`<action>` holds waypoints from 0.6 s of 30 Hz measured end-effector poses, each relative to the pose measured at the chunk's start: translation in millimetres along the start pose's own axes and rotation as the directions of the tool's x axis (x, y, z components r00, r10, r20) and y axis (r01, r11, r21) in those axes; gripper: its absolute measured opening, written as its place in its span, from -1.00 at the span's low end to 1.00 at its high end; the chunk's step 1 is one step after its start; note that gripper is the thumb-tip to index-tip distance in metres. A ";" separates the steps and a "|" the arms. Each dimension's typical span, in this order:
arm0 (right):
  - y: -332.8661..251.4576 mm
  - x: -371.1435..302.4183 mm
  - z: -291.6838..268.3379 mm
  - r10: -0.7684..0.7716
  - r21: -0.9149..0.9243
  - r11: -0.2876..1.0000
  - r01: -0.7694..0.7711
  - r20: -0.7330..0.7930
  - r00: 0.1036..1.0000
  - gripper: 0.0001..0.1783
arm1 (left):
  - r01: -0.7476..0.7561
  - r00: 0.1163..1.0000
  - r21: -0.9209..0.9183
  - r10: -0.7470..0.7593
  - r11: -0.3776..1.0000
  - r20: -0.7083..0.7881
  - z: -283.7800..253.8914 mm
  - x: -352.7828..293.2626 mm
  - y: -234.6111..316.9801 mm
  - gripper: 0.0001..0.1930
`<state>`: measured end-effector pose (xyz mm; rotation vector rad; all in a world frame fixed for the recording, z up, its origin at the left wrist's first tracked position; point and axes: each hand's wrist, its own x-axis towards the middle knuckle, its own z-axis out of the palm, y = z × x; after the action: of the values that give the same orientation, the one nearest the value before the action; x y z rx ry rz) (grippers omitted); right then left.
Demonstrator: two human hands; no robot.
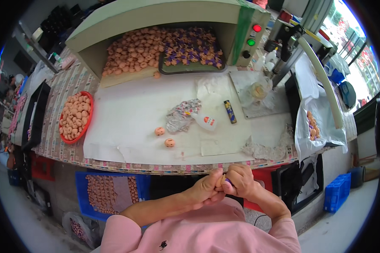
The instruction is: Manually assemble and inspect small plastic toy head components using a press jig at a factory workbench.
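Observation:
Both of my hands meet just in front of the table's near edge. My left hand (206, 187) is closed around a small peach-and-purple doll figure (221, 181). From the other side my right hand (240, 180) grips the same figure, its fingers curled over it. Most of the figure is hidden by my fingers. On the white table sheet (131, 118) beyond lie two peach doll heads, a nearer head (169, 143) and a farther head (159, 131). A small white bottle (207, 122) rests on its side by crumpled foil (181, 114).
A boxy machine (156, 17) at the back holds a heap of doll heads (135, 48) and a tray of purple-and-peach bodies (192, 50). At left stands a red basket (90, 114) of heads. A metal press (289, 46) and a lined box (321, 109) stand right.

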<state>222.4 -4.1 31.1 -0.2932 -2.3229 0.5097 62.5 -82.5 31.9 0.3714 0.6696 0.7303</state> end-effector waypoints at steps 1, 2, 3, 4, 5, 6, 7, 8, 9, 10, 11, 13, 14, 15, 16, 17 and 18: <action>-4.4 3.7 -1.7 -0.006 -0.011 1.000 0.006 0.016 1.000 -0.68 | 0.048 0.998 -0.045 -0.046 0.998 0.033 2.4 -5.2 1.9 -0.36; -9.9 6.4 -4.4 -0.008 -0.022 1.000 0.009 0.037 0.999 -0.68 | 0.098 0.993 -0.093 -0.091 0.991 0.073 6.1 -11.3 0.0 -0.36; -14.4 10.8 -4.9 -0.029 -0.009 1.000 0.030 0.036 0.999 -0.68 | 0.122 0.986 -0.157 -0.102 0.980 0.129 4.1 -16.9 -3.7 -0.37; -18.2 15.4 -5.1 -0.079 0.006 0.997 0.079 0.061 0.995 -0.68 | 0.103 0.990 -0.157 -0.086 0.982 0.115 4.8 -25.1 -2.2 -0.37; -22.8 18.5 -4.6 -0.122 0.018 0.992 0.121 0.086 0.989 -0.68 | 0.154 0.980 -0.187 -0.126 0.970 0.153 7.1 -34.2 -1.7 -0.37; -26.6 22.7 -3.5 -0.132 0.024 0.991 0.130 0.086 0.988 -0.68 | 0.207 0.967 -0.214 -0.166 0.955 0.194 9.0 -41.7 -1.6 -0.38; -30.3 26.5 -2.4 -0.171 0.054 0.984 0.168 0.079 0.982 -0.68 | 0.239 0.959 -0.240 -0.189 0.941 0.213 9.8 -47.2 -2.1 -0.39; -32.2 30.1 -2.9 -0.210 0.082 0.975 0.204 0.073 0.975 -0.68 | 0.230 0.961 -0.242 -0.181 0.943 0.209 12.3 -52.8 -2.0 -0.39; -36.4 35.1 -7.2 -0.217 0.086 0.974 0.211 0.075 0.973 -0.68 | 0.284 0.938 -0.310 -0.197 0.907 0.285 16.1 -59.9 -2.1 -0.39; -41.8 41.5 -13.7 -0.261 0.134 0.961 0.243 0.131 0.956 -0.66 | 0.341 0.910 -0.370 -0.205 0.864 0.361 18.0 -65.1 -3.7 -0.40; -43.9 48.8 -17.2 -0.307 0.179 0.944 0.275 0.181 0.934 -0.64 | 0.362 0.858 -0.403 -0.132 0.840 0.496 16.3 -68.2 -6.2 -0.42; -35.6 57.1 -21.7 -0.264 0.166 0.956 0.240 0.141 0.954 -0.61 | 0.271 0.918 -0.436 -0.094 0.858 0.386 7.1 -70.4 3.9 -0.42; -27.4 57.7 -24.6 -0.207 0.150 0.970 0.190 0.105 0.973 -0.58 | 0.190 0.958 -0.460 -0.061 0.867 0.281 0.9 -69.9 13.2 -0.43; -21.1 52.3 -29.4 -0.093 0.178 0.981 0.079 0.071 0.993 -0.56 | 0.031 0.987 -0.423 0.039 0.906 0.156 -3.3 -73.2 27.7 -0.44; -18.8 51.8 -30.9 -0.103 0.177 0.980 0.090 0.065 0.993 -0.56 | -0.077 0.985 -0.357 0.127 0.931 0.119 -19.8 -77.0 40.9 -0.47; -18.9 50.0 -33.0 0.055 0.103 0.993 -0.054 0.000 0.999 -0.56 | -0.191 0.978 -0.256 0.207 0.948 0.037 -37.6 -79.9 57.9 -0.49; -18.5 49.4 -34.4 0.209 0.042 0.978 -0.207 -0.077 0.975 -0.54 | -0.376 0.923 -0.109 0.362 0.920 -0.131 -50.4 -85.1 73.7 -0.52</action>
<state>210.3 6.1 92.1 -0.5356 -2.2142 0.6264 -54.5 -87.9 70.3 0.3416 0.6560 1.1573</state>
